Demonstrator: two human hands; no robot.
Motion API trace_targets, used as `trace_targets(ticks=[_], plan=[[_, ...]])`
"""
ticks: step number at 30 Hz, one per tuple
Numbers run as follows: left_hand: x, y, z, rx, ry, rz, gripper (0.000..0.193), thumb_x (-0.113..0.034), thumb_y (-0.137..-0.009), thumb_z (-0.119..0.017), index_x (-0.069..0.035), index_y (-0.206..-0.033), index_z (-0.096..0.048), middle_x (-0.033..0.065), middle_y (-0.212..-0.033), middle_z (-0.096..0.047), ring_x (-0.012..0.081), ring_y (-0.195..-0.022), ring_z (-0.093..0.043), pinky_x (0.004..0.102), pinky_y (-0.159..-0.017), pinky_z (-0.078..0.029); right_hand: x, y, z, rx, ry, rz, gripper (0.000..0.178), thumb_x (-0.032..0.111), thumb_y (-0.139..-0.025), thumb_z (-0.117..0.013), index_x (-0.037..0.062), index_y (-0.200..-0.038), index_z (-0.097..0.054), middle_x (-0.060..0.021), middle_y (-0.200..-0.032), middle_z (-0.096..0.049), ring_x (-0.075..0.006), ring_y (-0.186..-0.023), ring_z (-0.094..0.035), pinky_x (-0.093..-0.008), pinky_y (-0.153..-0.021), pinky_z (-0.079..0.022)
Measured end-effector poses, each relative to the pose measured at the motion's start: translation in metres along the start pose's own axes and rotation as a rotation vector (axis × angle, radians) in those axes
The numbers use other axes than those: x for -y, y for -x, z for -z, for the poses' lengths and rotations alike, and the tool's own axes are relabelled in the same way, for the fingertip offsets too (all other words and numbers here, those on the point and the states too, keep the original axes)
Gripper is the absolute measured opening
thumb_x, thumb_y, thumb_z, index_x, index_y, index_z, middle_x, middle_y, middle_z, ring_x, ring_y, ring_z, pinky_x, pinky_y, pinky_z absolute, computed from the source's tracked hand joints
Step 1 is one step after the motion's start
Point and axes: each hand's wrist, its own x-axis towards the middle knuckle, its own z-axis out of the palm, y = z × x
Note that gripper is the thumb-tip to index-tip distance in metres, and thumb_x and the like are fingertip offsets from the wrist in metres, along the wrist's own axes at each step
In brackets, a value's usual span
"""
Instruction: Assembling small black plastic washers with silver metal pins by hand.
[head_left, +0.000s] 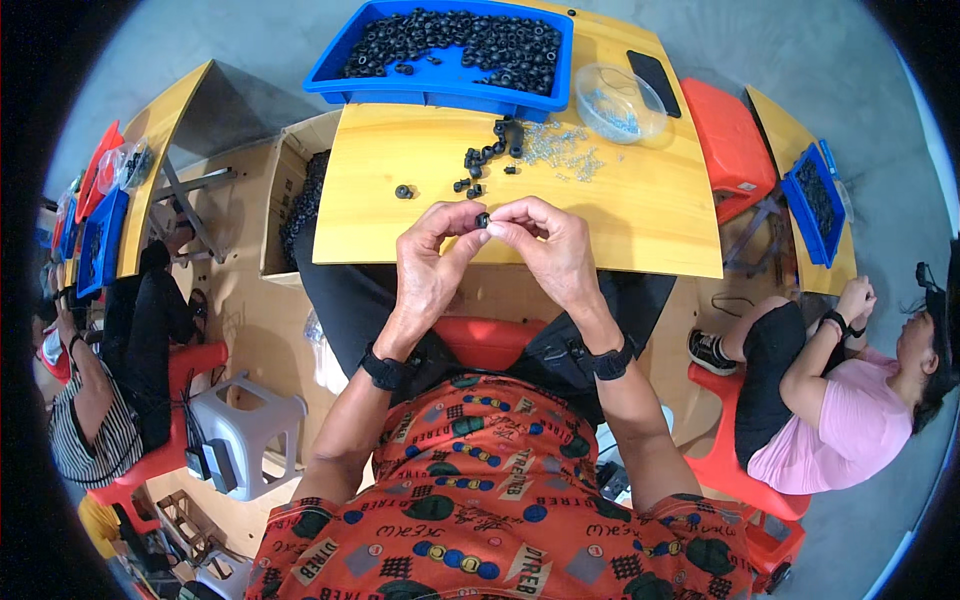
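Over the near edge of the yellow wooden table point(640, 215), my left hand point(430, 255) pinches a small black ring-like part point(482, 219) between thumb and fingertips. Meeting it there, my right hand point(555, 255) has its thumb and fingertips pressed together against the part; whatever small piece they may hold is hidden. Just beyond my fingers lie several loose black parts point(474, 160) and a black tube-shaped piece point(515, 140). A scatter of tiny clear pieces point(560, 148) spreads to their right. One black part point(404, 191) sits alone on the left.
At the table's far side stands a blue tray point(430, 97) of black parts. Right of it are a clear plastic bowl point(648, 118) and a black phone point(654, 83). A cardboard box point(275, 215) stands left, a red stool point(725, 150) right. Co-workers sit at both sides.
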Motion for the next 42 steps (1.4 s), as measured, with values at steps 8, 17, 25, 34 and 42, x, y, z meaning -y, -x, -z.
trace_targets(ticks=[8, 17, 25, 34, 42], plan=[[-0.007, 0.011, 0.002, 0.095, -0.262, -0.13, 0.022, 0.006, -0.082, -0.067, 0.002, -0.104, -0.067, 0.0053, -0.093, -0.065, 0.0125, -0.087, -0.061, 0.0264, -0.078, -0.05, -0.007, 0.004, -0.002, -0.002, 0.012, -0.022, 0.015, 0.01, -0.084, -0.072, -0.0022, -0.091, -0.065, -0.0072, -0.078, -0.069, -0.0095, -0.071, -0.063, -0.0249, -0.064, -0.051], [0.003, 0.016, 0.01, 0.139, 0.263, 0.213, 0.023, 0.003, -0.086, -0.066, -0.002, -0.108, -0.067, 0.0031, -0.102, -0.068, 0.0112, -0.095, -0.063, 0.0263, -0.086, -0.051, -0.022, -0.005, 0.003, 0.185, 0.025, -0.072, 0.026, 0.02, -0.086, -0.073, -0.001, -0.097, -0.064, -0.0068, -0.08, -0.068, -0.0093, -0.071, -0.062, -0.0255, -0.066, -0.051], [0.004, 0.015, 0.014, 0.09, 0.266, 0.21, 0.024, 0.004, -0.085, -0.067, -0.002, -0.109, -0.068, -0.0005, -0.094, -0.065, 0.0086, -0.089, -0.06, 0.0235, -0.084, -0.049, -0.011, -0.012, 0.001, 0.255, -0.123, -0.17, 0.018, 0.017, -0.088, -0.07, 0.0009, -0.095, -0.066, -0.0034, -0.082, -0.068, -0.0073, -0.075, -0.061, -0.0247, -0.066, -0.049], [0.007, 0.013, 0.008, 0.0, 0.193, 0.213, 0.021, 0.003, -0.085, -0.066, -0.002, -0.105, -0.068, -0.0026, -0.091, -0.064, 0.0049, -0.081, -0.056, 0.0208, -0.076, -0.048, -0.04, -0.061, 0.02, -0.225, 0.474, 0.206, 0.01, 0.006, -0.081, -0.068, 0.0019, -0.09, -0.067, -0.0125, -0.083, -0.065, -0.0254, -0.072, -0.064, -0.0357, -0.066, -0.05], [0.008, 0.011, 0.009, -0.006, 0.182, 0.231, 0.021, 0.002, -0.086, -0.067, -0.002, -0.106, -0.068, -0.0027, -0.09, -0.065, 0.0049, -0.081, -0.056, 0.0208, -0.075, -0.047, -0.041, -0.058, 0.016, -0.175, 0.632, 0.269, 0.011, 0.008, -0.08, -0.068, 0.0041, -0.091, -0.067, -0.0124, -0.083, -0.064, -0.0292, -0.075, -0.064, -0.0378, -0.068, -0.049]])
